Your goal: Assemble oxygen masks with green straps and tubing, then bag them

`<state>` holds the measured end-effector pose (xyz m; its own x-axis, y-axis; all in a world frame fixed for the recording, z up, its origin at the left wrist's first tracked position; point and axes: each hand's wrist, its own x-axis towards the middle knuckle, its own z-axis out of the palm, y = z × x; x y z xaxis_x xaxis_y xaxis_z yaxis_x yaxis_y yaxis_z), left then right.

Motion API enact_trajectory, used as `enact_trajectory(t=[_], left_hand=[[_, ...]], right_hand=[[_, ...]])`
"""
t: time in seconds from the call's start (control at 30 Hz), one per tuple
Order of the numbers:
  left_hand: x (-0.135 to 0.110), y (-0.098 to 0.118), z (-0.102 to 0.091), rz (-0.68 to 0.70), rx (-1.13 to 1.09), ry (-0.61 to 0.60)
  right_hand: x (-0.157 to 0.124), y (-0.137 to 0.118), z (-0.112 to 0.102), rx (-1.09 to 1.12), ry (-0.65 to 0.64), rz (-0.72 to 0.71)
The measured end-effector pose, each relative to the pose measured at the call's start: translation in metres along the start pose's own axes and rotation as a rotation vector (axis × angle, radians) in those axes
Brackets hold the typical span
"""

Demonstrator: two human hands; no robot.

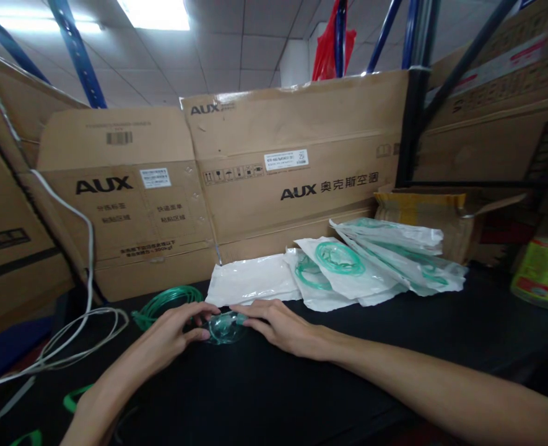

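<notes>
A clear, green-tinted oxygen mask [227, 328] lies on the black table top between my two hands. My left hand [185, 323] grips its left edge, thumb in front and fingers behind. From the other side my right hand [274, 325] pinches the mask's right end between thumb and fingers. Just behind my left hand is a coil of green tubing [165, 303]; whether it joins the mask is hidden. A flat white pouch [252, 280] lies behind the mask. To its right, several sealed pouches [339, 257] with green tubing inside overlap in a pile.
Printed cardboard panels [296, 167] stand along the back of the black table [329, 390]. A white cable [90, 260] hangs down and loops at the left. An open carton [422, 214] and a yellow-labelled bottle [545, 266] are at the right. Green loops [72, 399] lie near my left forearm.
</notes>
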<state>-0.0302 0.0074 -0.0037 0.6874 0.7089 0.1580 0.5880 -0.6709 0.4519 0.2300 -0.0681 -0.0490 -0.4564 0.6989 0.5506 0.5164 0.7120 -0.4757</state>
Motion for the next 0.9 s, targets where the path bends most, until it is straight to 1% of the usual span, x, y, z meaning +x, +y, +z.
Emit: enact_trajectory(t=[0.2, 0.53, 0.7, 0.9], left_hand=[[-0.002, 0.0009, -0.0015, 0.003, 0.03, 0.023], [-0.002, 0.0041, -0.0049, -0.027, 0.048, -0.017], [-0.0015, 0.0053, -0.0058, -0.053, 0.049, -0.034], [-0.0016, 0.0004, -0.0047, -0.068, 0.051, -0.043]], right_hand=[[0.0011, -0.0042, -0.0047, -0.081, -0.026, 0.0], [0.0062, -0.0049, -0.0056, -0.052, -0.041, -0.004], [0.0044, -0.0025, -0.005, -0.045, -0.048, -0.023], [-0.0001, -0.0006, -0.0013, -0.036, -0.011, 0.037]])
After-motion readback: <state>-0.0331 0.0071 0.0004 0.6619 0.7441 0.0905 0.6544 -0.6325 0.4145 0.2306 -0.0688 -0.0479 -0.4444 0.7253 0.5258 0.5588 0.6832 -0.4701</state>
